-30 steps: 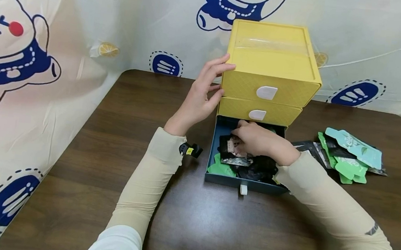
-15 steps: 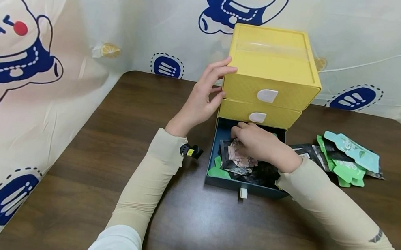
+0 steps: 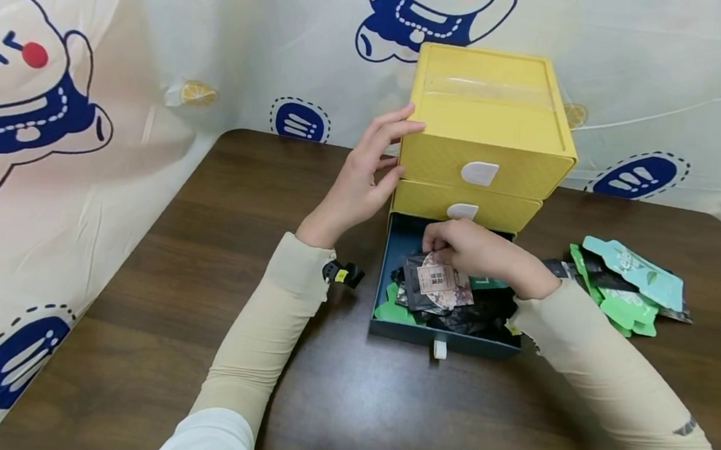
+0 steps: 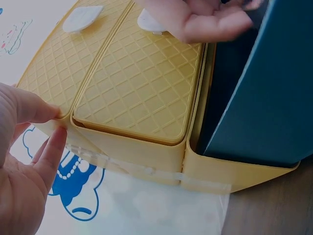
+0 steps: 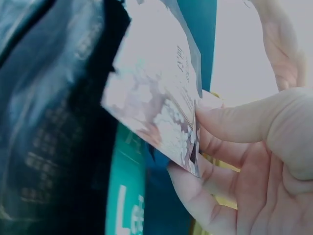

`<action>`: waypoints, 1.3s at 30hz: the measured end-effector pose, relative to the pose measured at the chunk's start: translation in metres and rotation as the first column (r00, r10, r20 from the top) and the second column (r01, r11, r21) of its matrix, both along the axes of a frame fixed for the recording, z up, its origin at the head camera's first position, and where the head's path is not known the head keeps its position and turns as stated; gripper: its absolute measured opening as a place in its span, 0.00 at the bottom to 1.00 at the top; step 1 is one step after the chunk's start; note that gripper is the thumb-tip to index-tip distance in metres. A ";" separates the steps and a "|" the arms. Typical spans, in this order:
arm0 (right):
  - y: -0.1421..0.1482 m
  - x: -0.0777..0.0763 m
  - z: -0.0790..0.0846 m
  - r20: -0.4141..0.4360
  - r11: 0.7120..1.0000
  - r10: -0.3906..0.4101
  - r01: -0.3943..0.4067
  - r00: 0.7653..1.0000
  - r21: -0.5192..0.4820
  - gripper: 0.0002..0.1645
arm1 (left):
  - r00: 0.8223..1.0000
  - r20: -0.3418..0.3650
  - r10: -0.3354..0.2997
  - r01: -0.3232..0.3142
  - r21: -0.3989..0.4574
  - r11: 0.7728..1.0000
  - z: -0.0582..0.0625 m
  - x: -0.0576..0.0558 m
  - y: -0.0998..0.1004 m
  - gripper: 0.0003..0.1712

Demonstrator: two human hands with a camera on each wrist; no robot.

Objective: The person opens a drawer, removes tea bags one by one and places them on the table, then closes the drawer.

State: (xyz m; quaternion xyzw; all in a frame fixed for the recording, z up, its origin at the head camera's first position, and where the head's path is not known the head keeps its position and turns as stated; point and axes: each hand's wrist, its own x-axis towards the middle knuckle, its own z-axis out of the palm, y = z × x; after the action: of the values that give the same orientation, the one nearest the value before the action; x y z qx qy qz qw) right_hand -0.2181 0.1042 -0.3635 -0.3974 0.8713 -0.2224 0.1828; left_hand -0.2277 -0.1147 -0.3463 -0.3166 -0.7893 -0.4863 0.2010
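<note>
Right hand [image 3: 473, 250] grasping a printed sachet [image 3: 439, 282] at its upper edge, thumb on one face, fingers on the other; hand sits at the sachet's 1 o'clock, head view
Sachet dark toward 9 o'clock, pinkish floral print and pale label across the rest; it is over the middle of the pulled-out dark teal drawer [image 3: 408, 332]; cannot tell if its lower end rests on the contents
Left hand [image 3: 362, 170] released, fingers extended, tips touching the yellow drawer unit [image 3: 491, 110] at its 9 o'clock side, by the front edge
Drawer contents: green packet [image 3: 394, 309] at 8 o'clock, crumpled black packet [image 3: 483, 317] at 4; teal packet [image 3: 488, 284] at the sachet's 3 o'clock, white lettering
White pull tab [image 3: 440, 350] at the drawer's 6 o'clock
Packet pile [image 3: 635, 279] on the brown table [image 3: 341, 406], at the drawer's 3 o'clock, pale blue one uppermost
</note>
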 end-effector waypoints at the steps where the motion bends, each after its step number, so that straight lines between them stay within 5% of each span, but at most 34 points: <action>1: 0.001 -0.001 0.001 -0.003 1.000 0.008 -0.008 1.000 -0.015 0.09 | 1.000 -0.001 0.000 0.000 0.002 1.000 0.000 0.000 0.000 0.28; 14: 0.021 0.000 0.025 0.021 0.990 -0.005 0.008 1.000 -0.140 0.09 | 1.000 -0.002 0.007 -0.007 -0.001 1.000 -0.002 0.001 0.000 0.28; 22: 0.062 0.004 0.042 -0.030 0.969 -0.130 0.121 0.991 -0.214 0.09 | 1.000 0.007 0.001 -0.001 -0.005 1.000 -0.002 0.000 0.001 0.29; 27: 0.101 0.009 0.041 -0.014 0.918 -0.311 0.296 0.950 -0.262 0.08 | 1.000 0.013 -0.001 0.001 -0.004 1.000 -0.001 0.000 0.002 0.29; 35: 0.166 0.016 0.029 0.056 0.796 -0.564 0.561 0.824 -0.228 0.10 | 1.000 0.009 -0.003 0.003 0.004 1.000 0.000 0.000 0.003 0.29; 39: 0.188 0.015 0.021 0.089 0.802 -0.571 0.578 0.816 -0.153 0.10 | 1.000 0.021 0.004 -0.005 0.005 1.000 0.001 0.001 0.001 0.29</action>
State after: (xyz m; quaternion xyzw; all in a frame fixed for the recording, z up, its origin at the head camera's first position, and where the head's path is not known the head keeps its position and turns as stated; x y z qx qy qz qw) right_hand -0.2032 0.2925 -0.3425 -0.1248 0.9243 -0.3495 0.0886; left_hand -0.2269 -0.1133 -0.3452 -0.3092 -0.7908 -0.4911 0.1946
